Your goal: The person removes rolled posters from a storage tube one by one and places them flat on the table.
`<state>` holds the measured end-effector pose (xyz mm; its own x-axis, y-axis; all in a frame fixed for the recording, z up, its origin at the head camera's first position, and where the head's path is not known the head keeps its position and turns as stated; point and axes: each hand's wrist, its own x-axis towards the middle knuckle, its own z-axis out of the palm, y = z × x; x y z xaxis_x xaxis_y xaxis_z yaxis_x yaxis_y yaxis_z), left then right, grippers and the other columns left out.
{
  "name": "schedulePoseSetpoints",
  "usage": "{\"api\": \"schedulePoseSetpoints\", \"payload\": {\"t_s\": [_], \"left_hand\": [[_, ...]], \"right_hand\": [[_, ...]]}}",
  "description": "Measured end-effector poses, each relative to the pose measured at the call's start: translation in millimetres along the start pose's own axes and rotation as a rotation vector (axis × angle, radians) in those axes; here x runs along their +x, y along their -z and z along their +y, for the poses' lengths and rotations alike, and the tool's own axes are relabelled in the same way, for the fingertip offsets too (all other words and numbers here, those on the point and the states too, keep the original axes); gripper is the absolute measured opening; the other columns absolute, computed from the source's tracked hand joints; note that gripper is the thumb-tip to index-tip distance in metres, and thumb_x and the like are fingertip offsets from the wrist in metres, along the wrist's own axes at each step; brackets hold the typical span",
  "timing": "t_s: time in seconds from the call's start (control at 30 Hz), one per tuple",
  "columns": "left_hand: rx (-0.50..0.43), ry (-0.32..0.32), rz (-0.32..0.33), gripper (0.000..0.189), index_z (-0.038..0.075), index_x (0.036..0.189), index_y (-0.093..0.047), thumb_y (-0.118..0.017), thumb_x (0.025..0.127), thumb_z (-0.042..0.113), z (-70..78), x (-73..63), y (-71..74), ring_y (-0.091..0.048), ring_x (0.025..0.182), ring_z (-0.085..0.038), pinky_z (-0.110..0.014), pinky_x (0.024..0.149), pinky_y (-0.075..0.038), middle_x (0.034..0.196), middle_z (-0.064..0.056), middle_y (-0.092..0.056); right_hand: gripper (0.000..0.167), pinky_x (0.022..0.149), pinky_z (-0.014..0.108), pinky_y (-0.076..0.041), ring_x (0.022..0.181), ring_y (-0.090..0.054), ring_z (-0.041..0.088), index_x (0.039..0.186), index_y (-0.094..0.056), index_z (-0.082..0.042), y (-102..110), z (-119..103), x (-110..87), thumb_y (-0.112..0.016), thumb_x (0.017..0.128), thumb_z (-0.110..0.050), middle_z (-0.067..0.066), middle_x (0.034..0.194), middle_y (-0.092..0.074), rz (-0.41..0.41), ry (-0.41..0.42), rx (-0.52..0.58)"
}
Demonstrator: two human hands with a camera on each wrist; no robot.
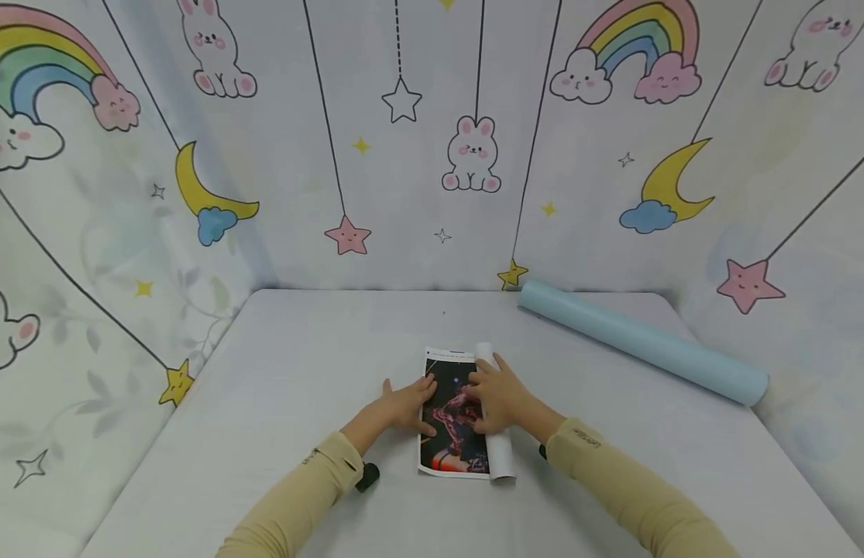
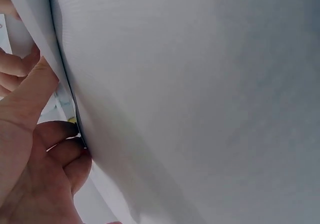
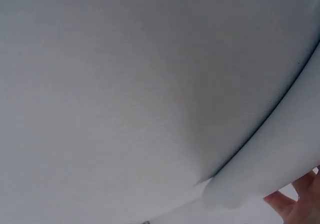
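Note:
A poster [image 1: 445, 403] with a dark, reddish print and white margins lies partly unrolled mid-table in the head view. Its right side is still a white roll [image 1: 501, 457]. My left hand [image 1: 407, 404] rests on the left edge, fingers and thumb spread over the print. Over the roll bends my right hand [image 1: 503, 399], holding it with fingertips on the printed side. In the left wrist view the left hand [image 2: 40, 179] touches the paper's edge. The right wrist view shows the pale roll [image 3: 280, 144] with some fingers of the right hand [image 3: 302, 199] beyond it.
A long light-blue roll [image 1: 641, 337] lies diagonally at the table's back right. The white table [image 1: 320, 333] backs onto a curtain [image 1: 278, 155] printed with bunnies, stars and rainbows. A small black device [image 1: 367, 477] sits by the left wrist.

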<state>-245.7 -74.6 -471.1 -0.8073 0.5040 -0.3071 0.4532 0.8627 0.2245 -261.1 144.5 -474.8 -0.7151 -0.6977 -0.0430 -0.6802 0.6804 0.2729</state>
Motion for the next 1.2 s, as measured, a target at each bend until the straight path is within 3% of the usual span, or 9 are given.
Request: {"api": "schedulePoseSetpoints", "payload": {"t_s": [0.27,0.5,0.6,0.7,0.87,1.1,1.2], "left_hand": [[0.017,-0.008,-0.009,0.09,0.008,0.144,-0.028,-0.067,0.075,0.05,-5.2,-1.3,2.2,-0.023,0.135,-0.019,-0.066,0.096,-0.018,0.151,-0.005,-0.018],[-0.015,0.017,-0.012,0.089,0.008,0.144,-0.029,-0.07,0.075,0.045,-21.6,-6.7,4.0,-0.025,0.135,-0.022,-0.065,0.095,-0.017,0.151,-0.006,-0.018],[-0.036,0.011,-0.014,0.089,0.007,0.143,-0.029,-0.071,0.074,0.045,-26.2,-7.3,1.9,-0.025,0.135,-0.023,-0.065,0.095,-0.016,0.151,-0.007,-0.017],[-0.027,0.008,-0.003,0.09,0.007,0.143,-0.03,-0.071,0.073,0.046,-32.1,-4.2,-1.7,-0.025,0.135,-0.022,-0.064,0.096,-0.016,0.151,-0.007,-0.018],[0.017,0.024,0.003,0.088,0.006,0.142,-0.032,-0.071,0.073,0.046,-38.9,-11.3,6.3,-0.028,0.133,-0.023,-0.062,0.096,-0.017,0.15,-0.009,-0.021],[-0.008,0.05,-0.02,0.088,0.005,0.142,-0.032,-0.073,0.073,0.042,-44.3,-16.5,12.5,-0.03,0.132,-0.027,-0.064,0.097,-0.017,0.15,-0.01,-0.021],[0.0,0.061,-0.022,0.087,0.004,0.141,-0.033,-0.073,0.073,0.041,-45.7,-18.4,14.5,-0.03,0.132,-0.028,-0.064,0.096,-0.016,0.15,-0.01,-0.022]], "right_hand": [[0.059,0.099,0.06,-0.022,0.123,-0.038,0.029,0.109,-0.066,-0.025,-1.4,11.3,-12.8,-0.063,0.063,-0.062,-0.002,0.11,-0.057,0.02,0.021,0.004],[0.041,0.098,0.061,-0.022,0.118,-0.042,0.029,0.089,-0.066,-0.024,-11.3,27.7,-27.9,-0.066,0.061,-0.054,-0.003,0.1,-0.056,0.027,-0.041,0.014],[0.036,0.096,0.062,-0.024,0.116,-0.043,0.029,0.083,-0.063,-0.023,-14.8,30.5,-32.0,-0.065,0.061,-0.052,-0.003,0.098,-0.055,0.05,-0.028,0.038],[0.039,0.096,0.062,-0.024,0.116,-0.043,0.03,0.085,-0.064,-0.022,-13.5,31.5,-34.5,-0.065,0.061,-0.052,-0.001,0.1,-0.056,0.051,-0.025,0.05],[0.043,0.096,0.062,-0.024,0.115,-0.044,0.032,0.091,-0.068,-0.017,-8.9,41.3,-43.9,-0.068,0.061,-0.048,0.004,0.103,-0.057,0.047,-0.053,0.06],[0.05,0.096,0.062,-0.025,0.114,-0.044,0.033,0.102,-0.067,-0.015,-15.2,60.9,-62.2,-0.071,0.061,-0.045,0.008,0.107,-0.057,0.041,-0.089,0.091],[0.047,0.094,0.063,-0.026,0.112,-0.046,0.035,0.097,-0.068,-0.015,-20.4,71.5,-72.5,-0.072,0.06,-0.044,0.008,0.104,-0.058,0.074,-0.093,0.085]]}}
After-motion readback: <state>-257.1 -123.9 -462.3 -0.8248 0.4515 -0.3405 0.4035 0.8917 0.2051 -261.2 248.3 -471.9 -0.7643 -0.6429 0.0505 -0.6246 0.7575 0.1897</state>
